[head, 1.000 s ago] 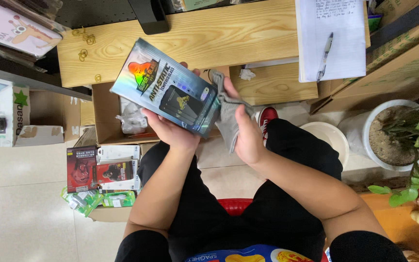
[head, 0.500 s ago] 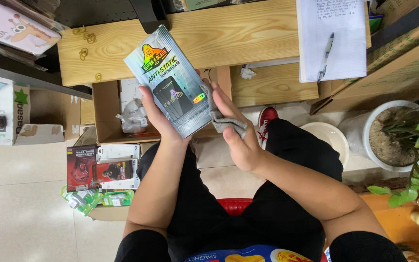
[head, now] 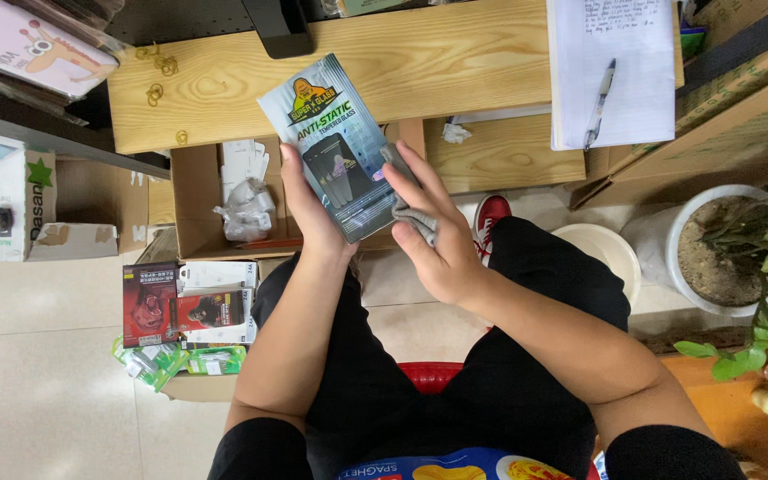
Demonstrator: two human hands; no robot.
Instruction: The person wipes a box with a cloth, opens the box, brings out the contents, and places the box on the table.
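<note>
Above the person's lap, in front of the wooden tabletop [head: 455, 53] at 12 o'clock, the flat silver packet [head: 340, 147] is held up tilted; it looks light, stiff and glossy, likely fragile, so best taken by its long edges. The left hand [head: 308, 209] clasps its 9 o'clock edge. The right hand [head: 437, 236] closes fingers on a soft grey cloth [head: 411, 209] pressed to its 3 o'clock edge.

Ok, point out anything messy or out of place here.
Small packets spill over the edge of a box on the floor at left, lying in a loose heap. A crumpled paper scrap sits on the wooden shelf. The packet in the left hand looks intact.
</note>
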